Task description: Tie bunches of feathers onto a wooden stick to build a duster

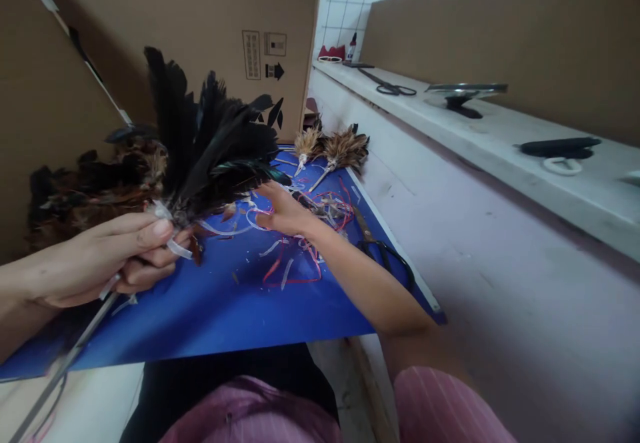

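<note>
At the left, my left hand point(135, 249) is closed round the base of a bundle of black feathers point(210, 143) on a long thin stick point(85, 336). White plastic tape point(179, 248) wraps the feather base by my thumb, one end loose. My right hand point(281, 209) reaches over the table, right of the bundle, fingers apart and partly behind the feather tips. Near it lies a tangle of red and white strips point(320, 279), with a clear strip point(227, 231) running toward the bundle; whether my fingers touch it I cannot tell.
The blue table point(225, 323) holds black-handled scissors point(383, 249) at the right and two brown feather bundles point(345, 149) at the back. More brown feathers point(95, 196) lie left. A cardboard box point(200, 16) stands behind. Another pair of scissors point(395, 89) rests on the white ledge point(500, 136).
</note>
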`<state>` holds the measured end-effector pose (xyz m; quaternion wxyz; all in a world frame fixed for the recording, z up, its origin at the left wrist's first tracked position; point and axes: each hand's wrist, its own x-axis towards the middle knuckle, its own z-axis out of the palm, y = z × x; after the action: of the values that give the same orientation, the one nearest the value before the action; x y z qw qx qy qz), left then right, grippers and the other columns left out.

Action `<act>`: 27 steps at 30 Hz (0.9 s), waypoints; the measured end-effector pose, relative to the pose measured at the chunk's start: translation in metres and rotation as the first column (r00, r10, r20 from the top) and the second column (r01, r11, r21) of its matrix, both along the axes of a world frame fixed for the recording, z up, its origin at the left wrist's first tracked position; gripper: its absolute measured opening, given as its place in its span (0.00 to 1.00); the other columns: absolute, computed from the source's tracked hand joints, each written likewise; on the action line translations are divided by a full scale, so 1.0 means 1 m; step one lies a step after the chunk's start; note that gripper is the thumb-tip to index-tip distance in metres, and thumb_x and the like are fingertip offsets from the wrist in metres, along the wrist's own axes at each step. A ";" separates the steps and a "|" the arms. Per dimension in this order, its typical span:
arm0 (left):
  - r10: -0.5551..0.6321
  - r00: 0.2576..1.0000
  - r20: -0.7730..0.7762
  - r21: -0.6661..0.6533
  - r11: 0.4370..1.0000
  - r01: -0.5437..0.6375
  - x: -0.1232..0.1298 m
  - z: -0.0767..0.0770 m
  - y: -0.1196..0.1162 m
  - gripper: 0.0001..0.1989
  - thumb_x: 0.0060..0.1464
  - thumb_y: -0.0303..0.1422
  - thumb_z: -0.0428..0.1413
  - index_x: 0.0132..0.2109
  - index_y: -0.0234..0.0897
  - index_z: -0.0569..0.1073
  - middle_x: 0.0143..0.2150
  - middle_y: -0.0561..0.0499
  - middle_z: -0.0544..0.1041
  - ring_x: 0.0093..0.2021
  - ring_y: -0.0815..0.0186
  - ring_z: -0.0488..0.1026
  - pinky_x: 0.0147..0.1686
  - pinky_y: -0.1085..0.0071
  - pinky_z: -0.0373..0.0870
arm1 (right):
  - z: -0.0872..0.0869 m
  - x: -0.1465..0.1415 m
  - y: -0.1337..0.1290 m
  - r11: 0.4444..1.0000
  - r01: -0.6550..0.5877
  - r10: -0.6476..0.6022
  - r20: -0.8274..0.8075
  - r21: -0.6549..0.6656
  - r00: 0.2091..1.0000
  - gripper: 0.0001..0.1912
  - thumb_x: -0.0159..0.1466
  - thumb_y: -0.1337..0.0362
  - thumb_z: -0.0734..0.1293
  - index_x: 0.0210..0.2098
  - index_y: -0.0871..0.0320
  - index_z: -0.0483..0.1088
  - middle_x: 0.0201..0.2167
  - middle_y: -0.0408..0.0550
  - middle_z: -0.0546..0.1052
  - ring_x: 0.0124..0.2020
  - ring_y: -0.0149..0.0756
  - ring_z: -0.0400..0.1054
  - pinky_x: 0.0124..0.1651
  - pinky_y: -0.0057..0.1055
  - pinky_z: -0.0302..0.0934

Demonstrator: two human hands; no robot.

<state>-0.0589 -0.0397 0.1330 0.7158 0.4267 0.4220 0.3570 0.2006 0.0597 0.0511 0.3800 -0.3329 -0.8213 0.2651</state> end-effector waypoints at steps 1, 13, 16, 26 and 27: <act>-0.098 0.991 -0.090 -0.018 0.995 0.097 0.004 0.001 0.001 0.06 0.51 0.29 0.59 0.30 0.31 0.71 0.20 0.53 0.61 0.16 0.76 0.54 0.12 0.81 0.51 | 0.005 -0.009 -0.007 0.997 -0.055 0.051 -0.084 -0.055 0.995 0.27 0.48 0.73 0.68 0.48 0.57 0.69 0.53 0.51 0.70 0.56 0.42 0.63 0.58 0.39 0.58; -0.025 0.974 -0.224 -0.045 0.999 0.015 0.010 -0.011 0.009 0.19 0.46 0.42 0.63 0.27 0.35 0.62 0.21 0.61 0.50 0.18 0.80 0.42 0.12 0.85 0.43 | -0.001 -0.065 -0.050 0.923 -0.216 0.079 -0.391 -0.319 0.917 0.08 0.64 0.64 0.62 0.32 0.60 0.69 0.24 0.40 0.68 0.26 0.25 0.59 0.33 0.24 0.55; 0.002 0.964 -0.266 -0.043 0.999 -0.014 0.011 -0.022 0.013 0.19 0.49 0.42 0.61 0.27 0.36 0.60 0.22 0.60 0.52 0.18 0.80 0.43 0.13 0.85 0.42 | -0.001 -0.058 -0.057 0.985 -0.084 0.057 -0.178 -0.148 0.982 0.10 0.65 0.64 0.60 0.32 0.60 0.71 0.24 0.39 0.67 0.26 0.25 0.58 0.33 0.24 0.52; 0.154 0.668 -0.728 0.285 0.954 0.090 0.027 -0.064 0.025 0.16 0.58 0.43 0.47 0.27 0.38 0.61 0.18 0.56 0.60 0.16 0.71 0.55 0.16 0.76 0.51 | 0.000 -0.056 -0.060 0.994 -0.024 0.033 0.081 -0.104 0.996 0.12 0.64 0.66 0.59 0.33 0.61 0.74 0.22 0.40 0.68 0.24 0.25 0.57 0.31 0.24 0.49; 0.180 0.586 -0.790 0.335 0.927 0.167 0.027 -0.063 0.028 0.16 0.58 0.42 0.46 0.27 0.38 0.61 0.18 0.53 0.63 0.18 0.69 0.59 0.18 0.74 0.56 | 0.001 -0.054 -0.058 0.993 -0.024 0.035 0.089 -0.117 0.995 0.12 0.64 0.66 0.60 0.33 0.60 0.74 0.22 0.40 0.69 0.24 0.25 0.58 0.31 0.24 0.49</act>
<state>-0.0321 -0.0116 0.0700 0.3480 0.6684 0.6264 0.1992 0.1465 0.0017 0.0520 0.3181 -0.3539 -0.8258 0.3026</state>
